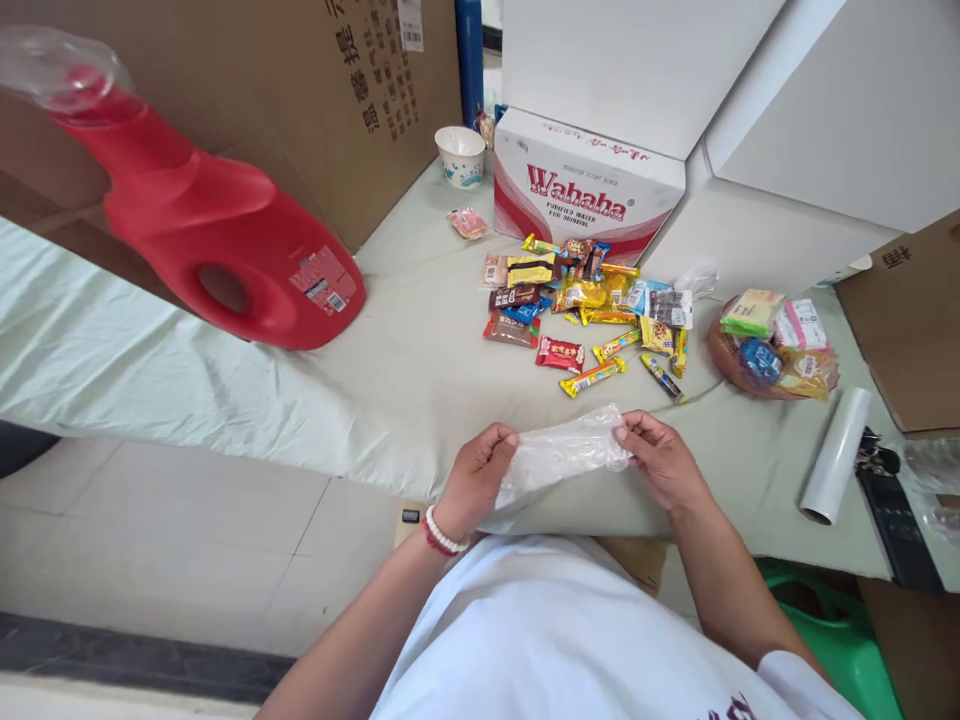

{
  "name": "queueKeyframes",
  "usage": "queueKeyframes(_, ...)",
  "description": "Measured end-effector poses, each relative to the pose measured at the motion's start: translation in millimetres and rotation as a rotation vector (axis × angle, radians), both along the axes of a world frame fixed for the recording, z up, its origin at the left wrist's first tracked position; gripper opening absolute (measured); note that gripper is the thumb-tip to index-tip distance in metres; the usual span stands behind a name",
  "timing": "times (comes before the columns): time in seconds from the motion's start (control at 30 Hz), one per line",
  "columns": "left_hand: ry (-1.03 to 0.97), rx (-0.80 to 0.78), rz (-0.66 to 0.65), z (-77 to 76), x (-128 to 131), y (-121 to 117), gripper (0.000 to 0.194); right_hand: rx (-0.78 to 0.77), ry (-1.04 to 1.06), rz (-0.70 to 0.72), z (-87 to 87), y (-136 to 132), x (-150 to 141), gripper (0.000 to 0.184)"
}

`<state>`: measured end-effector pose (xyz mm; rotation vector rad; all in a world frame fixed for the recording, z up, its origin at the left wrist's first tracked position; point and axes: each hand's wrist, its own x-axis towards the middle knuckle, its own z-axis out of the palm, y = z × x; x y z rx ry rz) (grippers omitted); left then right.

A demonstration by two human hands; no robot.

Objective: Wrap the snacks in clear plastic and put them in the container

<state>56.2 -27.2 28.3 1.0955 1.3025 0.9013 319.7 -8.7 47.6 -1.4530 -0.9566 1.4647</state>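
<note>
A clear plastic bag (562,450), crinkled and flattened, stretches between my two hands above the table's front edge. My left hand (480,468) pinches its left end between thumb and fingers. At the other end, my right hand (660,455) grips the upper right corner with thumb and fingertips. Just beyond the bag lies a loose pile of wrapped snacks (592,290), with a red packet (560,353) and a yellow stick-shaped packet (592,378) nearest my hands. Whether anything is inside the bag, I cannot tell; it looks flat and see-through.
A red jug (247,240) stands at left, a paper cup (460,157) at the back. Behind the snacks sits a Wahaba-style printed white carton (589,190) beside white boxes (795,220). At right are a brown bowl (724,365) holding packets and a plastic roll (836,455).
</note>
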Motion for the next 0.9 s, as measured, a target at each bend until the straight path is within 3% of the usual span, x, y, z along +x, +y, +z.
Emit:
queueKeyframes(0.13, 0.025, -0.007, -0.112, 2.6, -14, 6, 0.038, -0.015, -0.009, 0.029, 5.8, 8, 13, 0.037)
queueKeyframes(0.2, 0.035, 0.008, -0.105, 6.6, -20, 11, 0.038, 0.017, -0.023, 0.048, 9.1, 11, 14, 0.036)
queueKeyframes(0.4, 0.033, 0.050, 0.020, 14.6, -38, 27, 0.035, 0.366, -0.313, 0.058, 7.3, 19, 31, 0.020)
queueKeyframes(0.53, 0.139, 0.007, 0.031, 10.3, -49, 29, 0.037, 0.293, -0.487, -0.100, -5.7, 26, 39, 0.023)
queueKeyframes(0.6, 0.165, -0.021, 0.012, 8.1, -52, 28, 0.040, 0.295, -0.505, -0.104, -7.7, 31, 36, 0.024)
queueKeyframes(0.67, 0.189, -0.028, 0.005, 6.7, -53, 26, 0.039, 0.394, -0.565, -0.009, -6.3, 38, 27, 0.022)
queueKeyframes(0.77, 0.213, -0.003, -0.012, 6.2, -57, 25, 0.039, 0.580, -0.692, 0.286, -4.4, 55, 8, 0.022)
queueKeyframes(0.83, 0.200, 0.015, -0.041, 6.3, -62, 27, 0.045, 0.615, -0.776, 0.504, -6.4, 67, -3, 0.032)
queueKeyframes(0.9, 0.183, 0.023, -0.058, 6.0, -70, 29, 0.054, 0.585, -0.893, 0.618, -10.4, 76, -9, 0.032)
